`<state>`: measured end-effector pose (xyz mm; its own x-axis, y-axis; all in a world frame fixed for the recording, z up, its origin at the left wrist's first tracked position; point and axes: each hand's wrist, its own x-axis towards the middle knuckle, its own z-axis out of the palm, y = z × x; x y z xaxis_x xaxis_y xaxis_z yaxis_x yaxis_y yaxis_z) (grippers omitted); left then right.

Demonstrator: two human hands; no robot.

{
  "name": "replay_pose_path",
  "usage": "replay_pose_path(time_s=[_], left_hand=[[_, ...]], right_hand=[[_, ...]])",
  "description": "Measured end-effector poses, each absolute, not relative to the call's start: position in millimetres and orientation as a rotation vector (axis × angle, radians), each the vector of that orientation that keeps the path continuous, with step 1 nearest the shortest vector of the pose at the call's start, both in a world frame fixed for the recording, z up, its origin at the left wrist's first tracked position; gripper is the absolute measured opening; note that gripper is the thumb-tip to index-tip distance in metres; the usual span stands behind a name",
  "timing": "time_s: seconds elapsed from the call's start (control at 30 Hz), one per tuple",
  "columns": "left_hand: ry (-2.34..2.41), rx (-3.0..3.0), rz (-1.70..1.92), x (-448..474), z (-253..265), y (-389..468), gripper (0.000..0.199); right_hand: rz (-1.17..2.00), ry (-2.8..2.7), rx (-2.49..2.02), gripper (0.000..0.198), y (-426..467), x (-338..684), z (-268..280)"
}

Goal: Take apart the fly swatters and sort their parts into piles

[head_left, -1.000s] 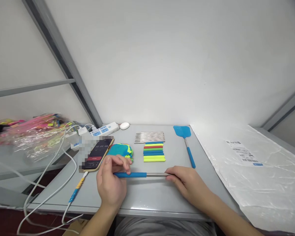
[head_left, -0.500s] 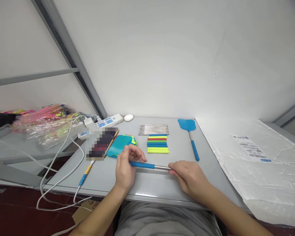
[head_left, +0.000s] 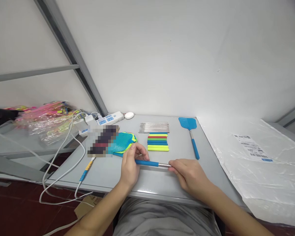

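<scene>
Left hand (head_left: 130,165) now grips the blue handle (head_left: 146,162) nearer the right hand (head_left: 189,175) than a second ago | exposed steel rod (head_left: 164,165) between them is shorter | rod now sits closer to the stacked swatter heads (head_left: 123,143)

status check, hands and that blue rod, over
Left hand pinching blue grip. Right hand gripping steel rod end. Swatter heads beside left hand.
</scene>
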<state>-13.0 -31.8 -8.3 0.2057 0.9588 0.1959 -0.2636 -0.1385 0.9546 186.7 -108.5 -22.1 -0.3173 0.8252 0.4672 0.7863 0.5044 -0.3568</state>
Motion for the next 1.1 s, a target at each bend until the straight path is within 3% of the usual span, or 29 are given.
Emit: replay_pose_path(time_s=[0.4,0.67,0.93,1.1], left_hand=[[0.801,1.355,1.239,-9,-2,-30,0.045],[0.820,1.636,1.231,-19,-5,-34,0.017],[0.828,1.896,0.902,-37,-19,-42,0.029],[0.789,1.971,0.940,-36,-15,-44,0.035]], right_hand=[[0.134,-2.075,-1.367,0.022,-110,191,-28],[0.294,-1.876,-1.420,0.021,-118,216,-30],[0.607,-1.756,-1.541,0.024,-139,227,-30],[0.668,-1.741,-1.519,0.026,-139,224,-30]])
